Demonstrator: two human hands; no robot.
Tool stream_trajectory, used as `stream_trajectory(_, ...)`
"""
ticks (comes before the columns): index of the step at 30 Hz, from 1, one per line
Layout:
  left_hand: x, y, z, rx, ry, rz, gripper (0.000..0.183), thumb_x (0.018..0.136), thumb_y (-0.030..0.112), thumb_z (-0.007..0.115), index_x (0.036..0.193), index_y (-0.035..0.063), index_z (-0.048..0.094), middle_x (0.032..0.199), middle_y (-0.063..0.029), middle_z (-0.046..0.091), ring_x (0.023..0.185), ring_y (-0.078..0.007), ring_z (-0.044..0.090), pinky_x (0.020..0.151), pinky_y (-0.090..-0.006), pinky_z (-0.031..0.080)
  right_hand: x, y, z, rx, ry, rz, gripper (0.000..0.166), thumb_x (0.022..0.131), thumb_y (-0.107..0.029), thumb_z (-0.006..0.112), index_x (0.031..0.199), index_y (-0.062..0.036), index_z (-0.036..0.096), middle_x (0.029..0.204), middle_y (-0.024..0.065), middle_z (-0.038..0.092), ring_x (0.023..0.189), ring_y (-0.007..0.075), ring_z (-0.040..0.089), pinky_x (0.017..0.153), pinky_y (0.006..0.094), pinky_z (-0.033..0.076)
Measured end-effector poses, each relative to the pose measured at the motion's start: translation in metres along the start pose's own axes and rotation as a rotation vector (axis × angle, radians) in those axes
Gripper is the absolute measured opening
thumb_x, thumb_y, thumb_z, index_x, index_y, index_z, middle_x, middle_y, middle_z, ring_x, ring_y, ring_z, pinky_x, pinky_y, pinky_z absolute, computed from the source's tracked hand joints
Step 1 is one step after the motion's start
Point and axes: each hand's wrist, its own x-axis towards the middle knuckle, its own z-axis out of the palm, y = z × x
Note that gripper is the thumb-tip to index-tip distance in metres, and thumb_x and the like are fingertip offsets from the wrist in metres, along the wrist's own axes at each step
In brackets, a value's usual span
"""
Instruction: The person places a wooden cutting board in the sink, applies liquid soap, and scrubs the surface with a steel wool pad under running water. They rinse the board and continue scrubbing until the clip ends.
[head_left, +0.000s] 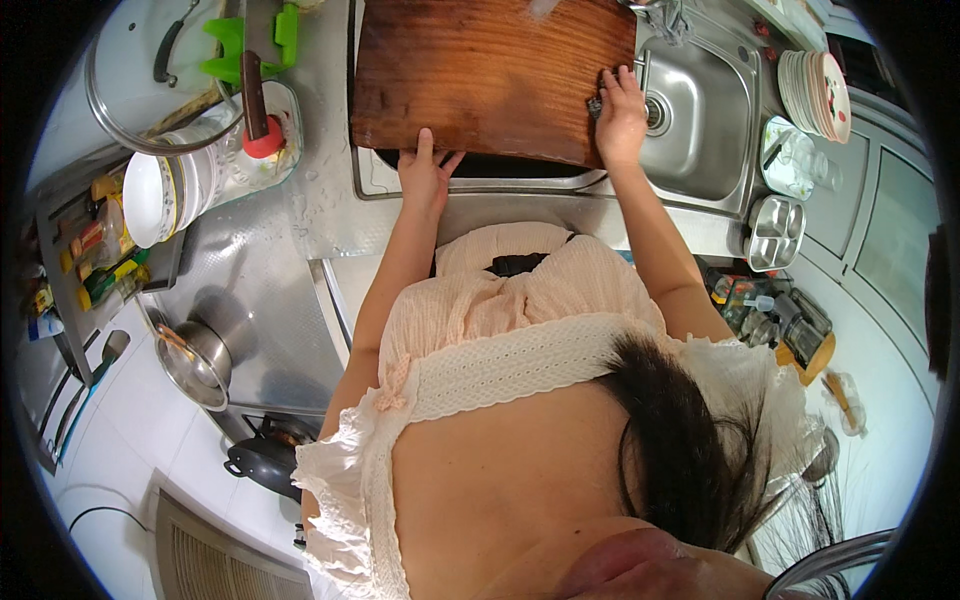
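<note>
A large wet brown wooden cutting board (487, 82) lies across the left basin (365, 176) of a stainless steel sink, covering most of it. My left hand (425, 176) grips the board's near edge, thumb on the top face and fingers partly hidden below. At the board's right edge, my right hand (622, 120) presses on a dark metal scourer (595, 107). Only a small part of the scourer shows beside the palm. To the right of that hand is the bare right basin (701, 127) with its drain.
Stacked bowls (154, 199) and a red-handled tool (262, 142) stand on the left, near a glass lid (180, 146). Stacked plates (814, 94) and a divided steel tray (778, 232) line the right side. A steel pot (196, 367) sits on the left counter.
</note>
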Motion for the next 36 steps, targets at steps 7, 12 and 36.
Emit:
stream_trajectory(7, 0.001, -0.002, -0.003, 0.019, -0.014, 0.023, 0.063, 0.097, 0.026, 0.062, 0.145, 0.0075, 0.026, 0.142, -0.0158, 0.039, 0.128, -0.0394, 0.044, 0.104, -0.0603, 0.043, -0.055, -0.023, -0.029, 0.070, -0.360, -0.266, 0.035, 0.089, 0.000, 0.056, 0.121, -0.0098, 0.066, 0.136, 0.0149, 0.056, 0.130, 0.0313, 0.051, 0.111, 0.0444, 0.037)
stream_trajectory(12, 0.003, -0.004, -0.003, 0.014, -0.022, 0.025, 0.060, 0.097, 0.026, 0.062, 0.143, 0.0076, 0.029, 0.141, -0.0151, 0.040, 0.127, -0.0384, 0.046, 0.103, -0.0594, 0.045, -0.032, 0.012, -0.022, 0.010, -0.027, 0.005, 0.033, 0.085, -0.003, 0.058, 0.117, -0.0057, 0.067, 0.132, 0.0197, 0.058, 0.123, 0.0377, 0.054, 0.106, 0.0471, 0.041)
stream_trajectory(36, 0.007, -0.007, -0.012, 0.005, -0.034, 0.025, 0.060, 0.098, 0.025, 0.060, 0.146, 0.0137, 0.025, 0.139, -0.0125, 0.044, 0.121, -0.0311, 0.052, 0.097, -0.0532, 0.050, 0.094, -0.062, 0.093, 0.132, -0.205, -0.574, 0.036, 0.099, -0.036, 0.052, 0.128, -0.0175, 0.062, 0.143, 0.0071, 0.051, 0.128, 0.0329, 0.049, 0.107, 0.0429, 0.042)
